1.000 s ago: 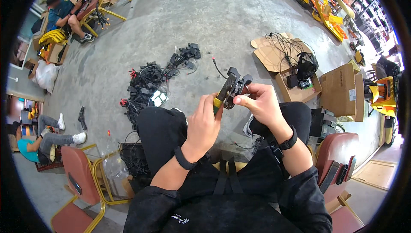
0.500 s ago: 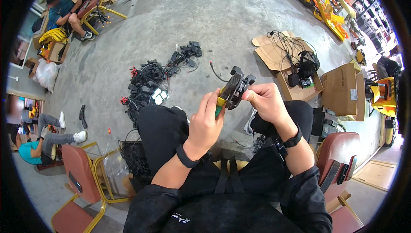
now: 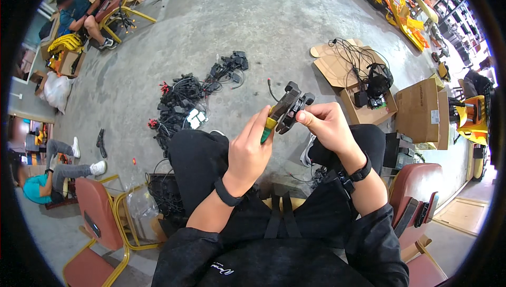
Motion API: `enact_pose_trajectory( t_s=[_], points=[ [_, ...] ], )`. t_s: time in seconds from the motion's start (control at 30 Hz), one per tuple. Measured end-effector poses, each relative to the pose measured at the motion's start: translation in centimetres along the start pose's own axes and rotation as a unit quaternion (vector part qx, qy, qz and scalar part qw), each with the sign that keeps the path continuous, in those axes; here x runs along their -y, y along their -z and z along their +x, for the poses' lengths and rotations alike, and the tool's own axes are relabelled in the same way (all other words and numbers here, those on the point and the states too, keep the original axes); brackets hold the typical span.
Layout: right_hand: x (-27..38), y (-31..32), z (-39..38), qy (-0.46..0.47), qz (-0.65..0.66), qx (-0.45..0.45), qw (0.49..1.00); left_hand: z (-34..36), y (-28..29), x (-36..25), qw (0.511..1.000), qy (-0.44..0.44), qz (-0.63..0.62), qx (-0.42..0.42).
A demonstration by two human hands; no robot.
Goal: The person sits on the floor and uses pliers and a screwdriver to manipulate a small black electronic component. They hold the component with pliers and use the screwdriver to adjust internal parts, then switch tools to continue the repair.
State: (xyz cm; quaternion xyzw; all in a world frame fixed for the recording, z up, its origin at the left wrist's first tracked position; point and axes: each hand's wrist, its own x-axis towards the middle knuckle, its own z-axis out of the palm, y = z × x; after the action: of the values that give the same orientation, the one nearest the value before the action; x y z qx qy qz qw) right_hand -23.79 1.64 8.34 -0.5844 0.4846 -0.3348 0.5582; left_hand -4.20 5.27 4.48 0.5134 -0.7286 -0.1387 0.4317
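Above my knees, my left hand (image 3: 250,149) is closed around a hand tool with a yellow-and-green handle (image 3: 269,127). The tool's head lies against a black plastic part (image 3: 291,116), and what kind of tool it is I cannot make out. Thumb and fingers of my right hand (image 3: 327,124) pinch the right side of that black part. A short black cable with a red tip (image 3: 270,87) sticks out beyond the tool and the part. My fingers hide some of both things.
Tangled black cabled parts (image 3: 182,97) lie on the floor ahead left. An open carton (image 3: 387,112) with cables and a taller cardboard box (image 3: 419,110) stand to the right. Red chairs (image 3: 100,208) (image 3: 419,187) flank me. Two other people sit at the left.
My left hand and the tool have shifted slightly left and tilted a little. The red-tipped cable has swung right. My right hand keeps its pinch in nearly the same place.
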Motion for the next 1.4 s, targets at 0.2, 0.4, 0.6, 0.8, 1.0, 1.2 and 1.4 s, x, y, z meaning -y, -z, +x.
enact_pose_trajectory(
  t_s=[0.2, 0.4, 0.6, 0.8, 1.0, 1.2, 1.4],
  points=[
    [-0.2, 0.3, 0.1, -0.024, 0.052, 0.023, 0.998, 0.0, 0.1, 0.5, 0.999, -0.011, -0.025, 0.025],
    [-0.3, 0.2, 0.1, -0.006, -0.002, 0.010, 1.000, 0.0, 0.2, 0.5, 0.999, -0.004, -0.030, 0.040],
    [-0.2, -0.6, 0.0, -0.018, -0.053, -0.024, 0.998, -0.1, 0.1, -0.4, 0.995, 0.042, -0.090, 0.020],
    [-0.2, -1.4, 0.1, 0.019, -0.062, 0.002, 0.998, -0.1, -0.3, 0.2, 0.956, 0.225, -0.185, 0.037],
    [-1.9, -4.1, -0.4, 0.136, -0.238, 0.039, 0.961, 2.1, -0.2, 1.0, 0.904, 0.235, -0.348, -0.080],
    [-1.9, -6.3, -0.5, 0.045, -0.217, 0.023, 0.975, 2.3, -1.1, 0.8, 0.894, 0.236, -0.364, -0.110],
    [-1.3, -6.1, -0.7, 0.027, -0.194, -0.024, 0.980, 2.4, 0.0, -0.2, 0.859, 0.230, -0.454, -0.062]
  ],
)
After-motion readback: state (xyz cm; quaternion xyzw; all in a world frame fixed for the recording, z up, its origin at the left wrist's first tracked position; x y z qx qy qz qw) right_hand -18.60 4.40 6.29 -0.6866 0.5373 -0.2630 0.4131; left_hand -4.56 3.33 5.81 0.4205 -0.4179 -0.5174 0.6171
